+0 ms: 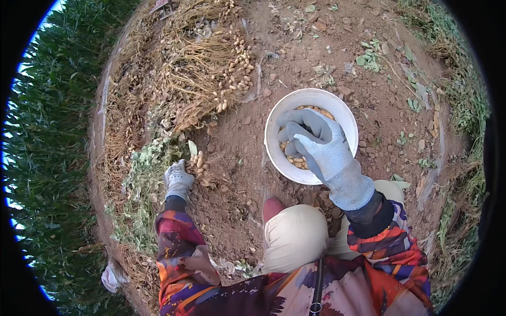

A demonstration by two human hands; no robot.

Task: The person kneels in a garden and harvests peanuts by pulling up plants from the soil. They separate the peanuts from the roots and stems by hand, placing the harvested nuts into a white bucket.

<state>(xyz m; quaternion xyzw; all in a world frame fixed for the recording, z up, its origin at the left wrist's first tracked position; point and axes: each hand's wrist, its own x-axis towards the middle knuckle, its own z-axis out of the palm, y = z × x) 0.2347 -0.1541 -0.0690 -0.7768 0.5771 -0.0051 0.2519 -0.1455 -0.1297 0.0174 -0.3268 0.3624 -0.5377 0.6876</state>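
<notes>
My left hand [178, 179], in a grey-white work glove, is closed around the base of a peanut plant [148, 173] with wilted green leaves. A cluster of peanut pods [199, 162] with soil on its roots sticks out just right of that fist. Over the mouth of a white plastic bucket [272, 158] is my gloved right hand [316, 138], its fingers curled and turned downward. Whether anything is inside those fingers is hidden. Loose peanuts [297, 162] lie in the bucket, partly covered by the hand.
Uprooted peanut plants [197, 67] lie in a row ahead to the left, pods facing right. Tall green crops [47, 158] border the far left. Brown soil [237, 189] with clods, leaves and plastic film surrounds the bucket. My knee [296, 233] is just below it. More vines [462, 98] line the right.
</notes>
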